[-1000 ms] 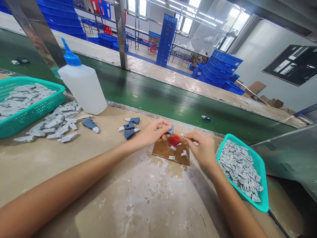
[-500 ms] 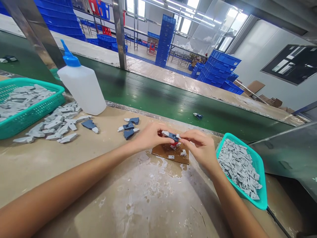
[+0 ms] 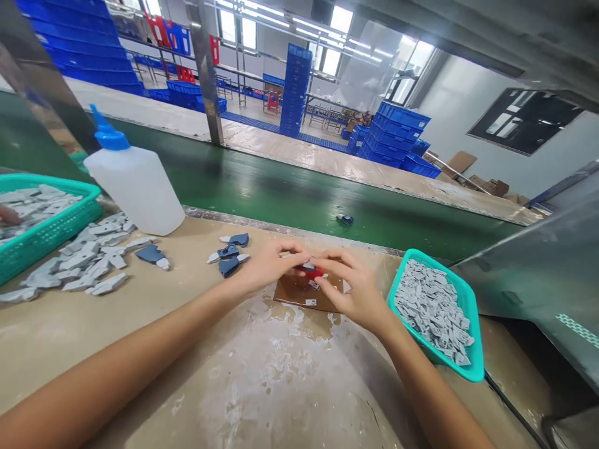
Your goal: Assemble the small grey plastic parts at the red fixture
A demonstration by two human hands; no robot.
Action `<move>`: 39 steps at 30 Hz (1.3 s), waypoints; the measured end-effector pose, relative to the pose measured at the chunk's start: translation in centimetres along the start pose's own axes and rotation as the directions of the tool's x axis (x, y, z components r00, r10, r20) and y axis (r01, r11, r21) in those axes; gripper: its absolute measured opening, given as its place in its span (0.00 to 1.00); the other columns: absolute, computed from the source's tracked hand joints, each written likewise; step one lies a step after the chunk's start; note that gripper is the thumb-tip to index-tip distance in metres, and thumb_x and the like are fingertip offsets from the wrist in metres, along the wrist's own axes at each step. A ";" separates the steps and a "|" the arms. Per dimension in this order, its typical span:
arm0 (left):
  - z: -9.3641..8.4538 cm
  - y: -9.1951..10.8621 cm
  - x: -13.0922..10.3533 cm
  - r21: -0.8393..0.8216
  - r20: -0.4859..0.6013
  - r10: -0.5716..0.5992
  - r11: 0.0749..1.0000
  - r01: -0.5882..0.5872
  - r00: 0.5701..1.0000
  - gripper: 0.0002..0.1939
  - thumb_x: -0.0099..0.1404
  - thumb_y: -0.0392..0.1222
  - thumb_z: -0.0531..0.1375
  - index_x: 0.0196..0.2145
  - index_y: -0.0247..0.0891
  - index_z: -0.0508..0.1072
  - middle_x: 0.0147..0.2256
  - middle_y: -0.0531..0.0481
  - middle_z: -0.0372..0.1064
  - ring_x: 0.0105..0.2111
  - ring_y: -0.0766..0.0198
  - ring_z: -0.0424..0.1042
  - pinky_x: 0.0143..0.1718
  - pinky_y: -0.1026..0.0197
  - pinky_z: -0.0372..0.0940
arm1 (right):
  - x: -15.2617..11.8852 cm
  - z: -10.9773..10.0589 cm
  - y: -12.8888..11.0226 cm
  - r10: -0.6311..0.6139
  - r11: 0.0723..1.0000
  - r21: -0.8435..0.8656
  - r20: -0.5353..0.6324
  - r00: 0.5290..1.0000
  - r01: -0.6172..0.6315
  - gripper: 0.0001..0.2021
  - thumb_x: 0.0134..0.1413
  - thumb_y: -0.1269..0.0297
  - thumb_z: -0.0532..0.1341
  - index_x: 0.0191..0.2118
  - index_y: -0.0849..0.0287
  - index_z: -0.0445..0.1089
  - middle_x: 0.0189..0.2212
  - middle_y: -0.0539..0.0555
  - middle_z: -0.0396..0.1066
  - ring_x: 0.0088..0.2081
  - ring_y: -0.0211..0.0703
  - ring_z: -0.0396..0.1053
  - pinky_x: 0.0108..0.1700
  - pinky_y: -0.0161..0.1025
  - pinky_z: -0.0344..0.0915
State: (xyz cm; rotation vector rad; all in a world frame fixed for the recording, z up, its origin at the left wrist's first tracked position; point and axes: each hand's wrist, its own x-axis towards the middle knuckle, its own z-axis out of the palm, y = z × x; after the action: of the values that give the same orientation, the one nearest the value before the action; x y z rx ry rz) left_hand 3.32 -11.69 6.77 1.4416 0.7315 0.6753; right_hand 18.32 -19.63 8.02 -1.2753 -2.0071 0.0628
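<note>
Both of my hands meet over a brown board (image 3: 294,293) on the worktable. My left hand (image 3: 271,268) has its fingers bent round a small part, mostly hidden, with grey and red showing (image 3: 312,270). From the right, my right hand (image 3: 353,287) touches the top of that part with its fingertips, its thumb a little apart below. Small light-grey pieces (image 3: 311,302) lie on the board. To the left of my left hand sit several dark blue and grey assembled parts (image 3: 229,267).
A white bottle with a blue nozzle (image 3: 140,190) stands left, beside loose grey pieces (image 3: 93,262). Teal baskets of grey pieces stand at far left (image 3: 56,234) and right (image 3: 475,330). Another person's fingers (image 3: 8,215) reach into the left basket. A green conveyor (image 3: 262,193) runs behind.
The view has shifted, so most things sit further left. My right fingers have moved over the part, which is now more hidden. Another person's fingers have appeared at the left basket.
</note>
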 end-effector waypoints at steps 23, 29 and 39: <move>-0.6 -1.2 15.1 0.980 -0.046 0.104 0.197 0.025 0.994 0.32 0.56 0.32 0.49 0.58 0.40 0.45 0.58 0.41 0.45 0.56 0.54 0.47 0.51 0.51 0.49 | -5.0 -7.8 13.1 0.648 0.553 -0.541 -0.199 0.735 -0.634 0.08 0.31 0.80 0.52 0.15 0.59 0.60 0.15 0.50 0.61 0.20 0.37 0.57 0.23 0.33 0.50; 1.8 -2.0 17.3 0.945 0.026 0.105 0.321 -0.058 0.994 0.22 0.56 0.31 0.50 0.49 0.38 0.62 0.50 0.39 0.59 0.52 0.52 0.53 0.47 0.51 0.55 | -4.7 -7.5 12.8 0.635 0.525 -0.562 -0.241 0.734 -0.639 0.07 0.30 0.78 0.51 0.13 0.59 0.60 0.13 0.49 0.60 0.19 0.37 0.57 0.22 0.33 0.50; -2.1 0.1 12.7 0.756 -0.149 0.252 0.652 -0.054 0.956 0.12 0.60 0.44 0.47 0.33 0.37 0.68 0.36 0.44 0.65 0.36 0.60 0.67 0.37 0.61 0.61 | -4.5 -8.8 11.5 0.656 0.567 -0.409 -0.301 0.692 -0.715 0.03 0.33 0.73 0.55 0.19 0.59 0.63 0.12 0.48 0.59 0.18 0.38 0.58 0.23 0.34 0.53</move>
State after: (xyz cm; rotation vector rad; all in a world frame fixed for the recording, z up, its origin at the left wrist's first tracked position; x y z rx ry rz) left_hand 9.54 -0.42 6.39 2.2330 1.1779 0.7241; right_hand 33.46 -20.33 7.22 -2.3038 -1.3253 -0.1752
